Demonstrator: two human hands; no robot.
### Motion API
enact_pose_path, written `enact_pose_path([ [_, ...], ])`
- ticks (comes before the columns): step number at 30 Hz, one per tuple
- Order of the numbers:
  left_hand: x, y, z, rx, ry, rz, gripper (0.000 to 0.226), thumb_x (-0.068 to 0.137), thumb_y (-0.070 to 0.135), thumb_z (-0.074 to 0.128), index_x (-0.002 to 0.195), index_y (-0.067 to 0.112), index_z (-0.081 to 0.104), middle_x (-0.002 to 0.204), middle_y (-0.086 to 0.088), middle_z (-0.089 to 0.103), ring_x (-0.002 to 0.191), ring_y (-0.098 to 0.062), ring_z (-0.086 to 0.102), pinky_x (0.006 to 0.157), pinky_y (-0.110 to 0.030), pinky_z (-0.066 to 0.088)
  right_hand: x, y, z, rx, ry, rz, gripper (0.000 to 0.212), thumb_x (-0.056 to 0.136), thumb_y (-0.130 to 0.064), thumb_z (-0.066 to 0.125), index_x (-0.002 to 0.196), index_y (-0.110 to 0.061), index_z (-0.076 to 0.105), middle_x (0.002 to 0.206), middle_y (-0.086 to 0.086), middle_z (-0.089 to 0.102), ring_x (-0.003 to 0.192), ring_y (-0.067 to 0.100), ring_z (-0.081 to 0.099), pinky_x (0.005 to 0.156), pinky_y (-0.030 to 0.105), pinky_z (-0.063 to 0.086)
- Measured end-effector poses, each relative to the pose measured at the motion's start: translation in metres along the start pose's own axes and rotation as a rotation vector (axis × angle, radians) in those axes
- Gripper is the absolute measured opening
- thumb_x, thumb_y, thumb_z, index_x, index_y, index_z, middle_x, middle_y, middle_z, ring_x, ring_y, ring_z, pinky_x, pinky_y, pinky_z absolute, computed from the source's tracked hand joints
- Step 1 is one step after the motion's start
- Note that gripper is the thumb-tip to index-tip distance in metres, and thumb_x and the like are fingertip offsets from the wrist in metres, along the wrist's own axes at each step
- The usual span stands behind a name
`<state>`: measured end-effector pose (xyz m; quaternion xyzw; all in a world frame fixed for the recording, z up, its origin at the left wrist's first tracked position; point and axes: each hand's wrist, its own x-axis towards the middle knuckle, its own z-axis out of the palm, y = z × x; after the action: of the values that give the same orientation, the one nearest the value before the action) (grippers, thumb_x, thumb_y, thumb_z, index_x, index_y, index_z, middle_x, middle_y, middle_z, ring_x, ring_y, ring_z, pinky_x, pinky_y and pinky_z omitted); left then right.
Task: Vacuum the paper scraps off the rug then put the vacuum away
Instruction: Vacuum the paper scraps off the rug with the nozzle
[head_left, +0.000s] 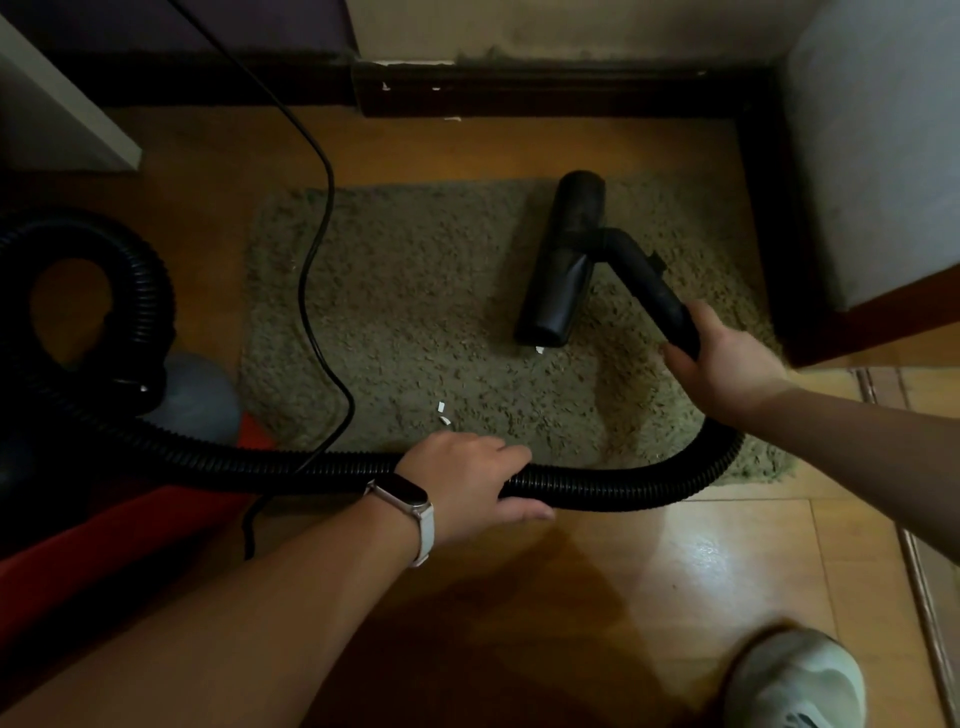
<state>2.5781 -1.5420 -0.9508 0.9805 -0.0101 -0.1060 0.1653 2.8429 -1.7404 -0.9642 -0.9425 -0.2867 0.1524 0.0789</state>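
Head view: right hand (727, 366), grip curled round the wand (647, 283), sits near-right of the nozzle (563, 260) on the rug (415, 312); left hand (467, 483), grip wrapped round the hose (623, 491) at the rug's near edge. Nozzle's long axis runs far-to-near, wand slanting back right. Two paper scraps (443, 413) lie on open pile left of it; a cord (317, 270) crosses the rug's left side.

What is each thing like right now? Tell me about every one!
rug, lying flat.
paper scraps, loose on the rug, not sucked up yet.
nozzle, resting on the rug.
tube, tilted, joined to the nozzle.
hose, curved over the rug's near edge.
cord, lying across the rug.
left hand, grips the hose.
right hand, grips the tube.
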Motion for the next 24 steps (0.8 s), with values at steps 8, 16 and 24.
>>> enact_pose_path([
  [8, -0.008, 0.008, 0.001, 0.013, -0.05, 0.05, 0.068, 0.083, 0.083, 0.023, 0.109, 0.03, 0.057, 0.087, 0.01, 0.061, 0.077, -0.015, 0.061, 0.06, -0.03, 0.047, -0.036, 0.016, 0.017, 0.009, -0.177, -0.029, 0.03, 0.096, -0.04, 0.056, 0.119, -0.03, 0.041, 0.073, -0.006, 0.055, 0.058, 0.011, 0.055, 0.049, 0.027, 0.037],
  [16, -0.014, 0.011, 0.001, 0.015, -0.096, 0.051, 0.07, 0.08, 0.084, 0.021, 0.11, 0.031, 0.056, 0.089, 0.011, 0.059, 0.078, -0.012, 0.058, 0.06, -0.028, 0.043, -0.038, 0.01, 0.033, -0.033, -0.281, 0.002, 0.028, 0.1, -0.041, 0.05, 0.119, -0.024, 0.039, 0.075, -0.003, 0.053, 0.059, 0.013, 0.053, 0.047, 0.027, 0.032],
  [24, -0.022, 0.005, -0.003, 0.028, -0.148, -0.015, 0.073, 0.077, 0.086, 0.018, 0.111, 0.033, 0.054, 0.092, 0.011, 0.058, 0.082, -0.013, 0.059, 0.062, -0.029, 0.041, -0.01, -0.029, 0.033, -0.048, -0.423, -0.094, 0.038, 0.1, -0.049, 0.046, 0.128, -0.027, 0.033, 0.082, -0.003, 0.056, 0.068, 0.014, 0.057, 0.059, 0.033, 0.047],
])
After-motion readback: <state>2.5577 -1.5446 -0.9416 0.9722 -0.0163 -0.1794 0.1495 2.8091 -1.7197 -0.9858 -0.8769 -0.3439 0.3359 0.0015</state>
